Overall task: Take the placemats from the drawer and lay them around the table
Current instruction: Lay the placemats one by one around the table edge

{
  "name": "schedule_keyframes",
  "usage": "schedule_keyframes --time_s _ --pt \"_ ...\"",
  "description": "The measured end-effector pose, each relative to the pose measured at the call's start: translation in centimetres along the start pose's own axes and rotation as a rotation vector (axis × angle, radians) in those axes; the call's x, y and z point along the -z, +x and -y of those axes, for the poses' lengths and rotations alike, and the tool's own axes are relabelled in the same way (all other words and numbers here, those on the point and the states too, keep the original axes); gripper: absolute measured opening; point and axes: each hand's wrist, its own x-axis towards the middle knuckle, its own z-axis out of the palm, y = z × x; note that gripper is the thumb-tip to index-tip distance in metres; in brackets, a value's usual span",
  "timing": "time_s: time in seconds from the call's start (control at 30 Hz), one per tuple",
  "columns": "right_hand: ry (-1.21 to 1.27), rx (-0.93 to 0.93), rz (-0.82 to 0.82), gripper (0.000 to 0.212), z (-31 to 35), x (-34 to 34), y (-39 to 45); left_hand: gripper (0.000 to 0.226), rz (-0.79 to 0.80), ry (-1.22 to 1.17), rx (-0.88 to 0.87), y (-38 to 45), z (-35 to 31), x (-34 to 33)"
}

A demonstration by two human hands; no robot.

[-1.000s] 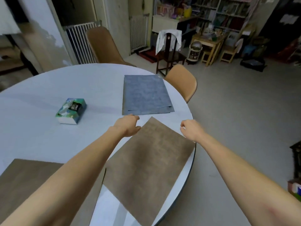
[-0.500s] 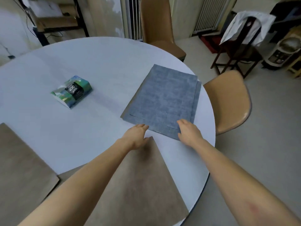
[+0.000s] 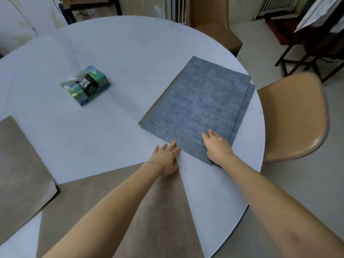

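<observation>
A stack of blue-grey placemats (image 3: 202, 103) lies on the round white table (image 3: 115, 53) near its right edge, the top mat shifted a little off the one below. My right hand (image 3: 216, 146) lies flat on the stack's near corner with straight fingers. My left hand (image 3: 165, 156) rests flat on the table, its fingertips touching the stack's near edge. A brown placemat (image 3: 119, 207) lies under my left forearm at the near edge. Another brown placemat (image 3: 18, 174) lies at the left.
A green tissue pack (image 3: 86, 85) sits left of the blue stack. A tan chair (image 3: 294, 116) stands close to the table's right edge, another tan chair (image 3: 214, 25) at the far side. A dark wooden chair with white cloth (image 3: 316, 28) stands further right.
Both hands left the brown placemat and reached forward to the blue stack. The right hand now lies on top of its near corner; the view dropped and closed in on the table.
</observation>
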Motion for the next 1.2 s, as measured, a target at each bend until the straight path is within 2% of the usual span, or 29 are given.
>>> schedule_keyframes --time_s 0.07,0.1,0.2,0.27,0.33,0.4,0.43,0.5,0.57,0.63,0.73,0.8,0.9,0.97,1.07,1.13,1.2 --pt "0.013 0.001 -0.038 0.04 -0.3 0.5 -0.1 0.063 -0.025 -0.155 0.018 0.1 -0.4 0.5" --pt "0.048 -0.012 -0.051 0.037 -0.7 0.8 -0.1 0.058 -0.073 -0.326 0.044 0.3 -0.7 0.8" --pt "0.304 -0.073 -0.089 0.045 -1.7 1.7 -0.2 0.057 -0.207 -1.1 0.25 0.0 -1.5 2.9" --pt "0.466 -0.057 -0.185 0.047 -1.4 2.8 -0.8 0.065 -0.203 -1.554 0.388 -0.1 -1.8 4.2" --pt "0.585 0.002 -0.285 0.045 0.1 4.3 -2.2 0.082 -0.206 -1.79 0.437 -0.3 -1.9 5.8" --pt "0.665 0.073 -0.322 0.042 2.1 5.8 -4.1 0.101 -0.203 -1.875 0.42 -1.1 -2.3 7.5" --pt "0.675 0.114 -0.332 0.041 3.1 6.3 -5.1 0.099 -0.198 -1.9 0.389 -1.5 -2.3 8.2" --pt "0.679 0.185 -0.348 0.04 4.6 6.9 -6.8 0.07 -0.194 -1.898 0.32 -2.8 -2.7 9.6" --pt "0.671 0.25 -0.348 0.041 5.7 7.3 -8.3 0.044 -0.185 -1.755 0.277 -4.4 -3.0 10.2" --pt "0.655 0.285 -0.377 0.042 7.0 8.0 -9.7 0.029 -0.258 -1.557 0.248 -6.0 -2.6 9.9" --pt "0.691 0.32 -0.48 0.035 9.6 9.3 -11.6 0.024 -0.438 -1.533 0.258 -9.1 -1.0 9.3" --pt "0.706 0.331 -0.521 0.041 11.0 9.4 -12.9 0.019 -0.567 -1.556 0.24 -12.8 0.2 9.9" --pt "0.653 0.277 -0.535 0.053 13.1 8.4 -14.4 0.028 -0.728 -1.473 0.194 -19.4 4.1 10.9" --pt "0.615 0.211 -0.484 0.054 15.0 8.2 -15.2 0.034 -0.807 -1.393 0.119 -24.7 7.3 10.9" --pt "0.527 0.236 -0.366 0.049 20.4 9.7 -16.3 0.033 -0.908 -1.181 0.091 -33.5 11.8 9.3" --pt "0.441 0.314 -0.39 0.043 25.7 11.4 -17.6 0.031 -1.0 -1.077 0.129 -39.4 14.7 7.1" --pt "0.387 0.382 -0.472 0.049 31.5 13.0 -19.6 0.031 -1.084 -0.977 0.228 -45.0 18.1 4.1"
